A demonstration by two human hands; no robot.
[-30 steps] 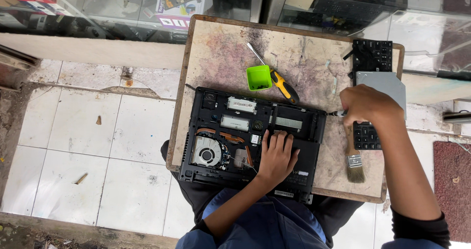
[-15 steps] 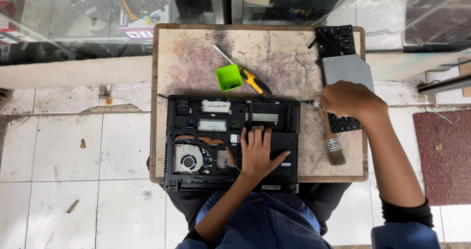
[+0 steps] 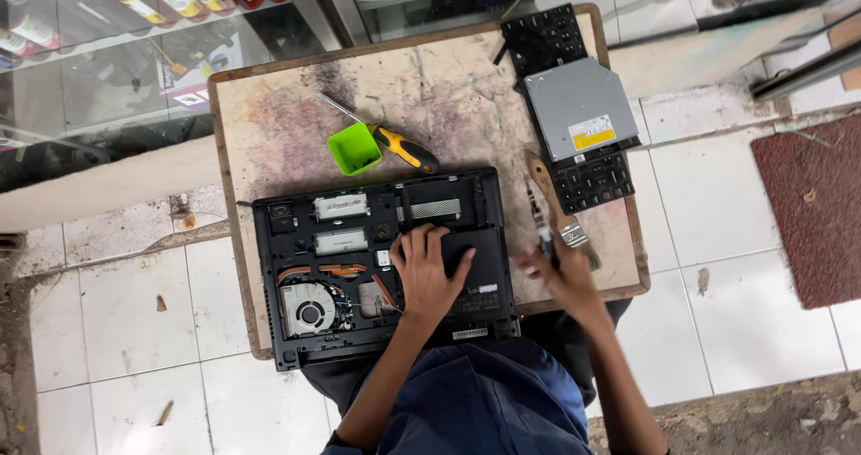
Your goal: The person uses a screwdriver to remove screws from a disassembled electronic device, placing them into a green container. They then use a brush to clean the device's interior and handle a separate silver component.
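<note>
An opened black laptop base lies on a worn wooden table, its fan and boards exposed. My left hand rests flat on the laptop's right half, fingers spread, holding nothing. My right hand is blurred at the table's near right edge, closed on a slim dark tool that points away from me. A wooden-handled brush lies just beside that tool, right of the laptop.
A green little tray and a yellow-black screwdriver lie behind the laptop. A grey optical drive sits on a black keyboard at the far right. A glass display case, a tiled floor and a red mat surround the table.
My right hand has drawn back from beside the keyboard to the table's near right edge, uncovering the brush. The left hand stays on the laptop. The view has shifted.
</note>
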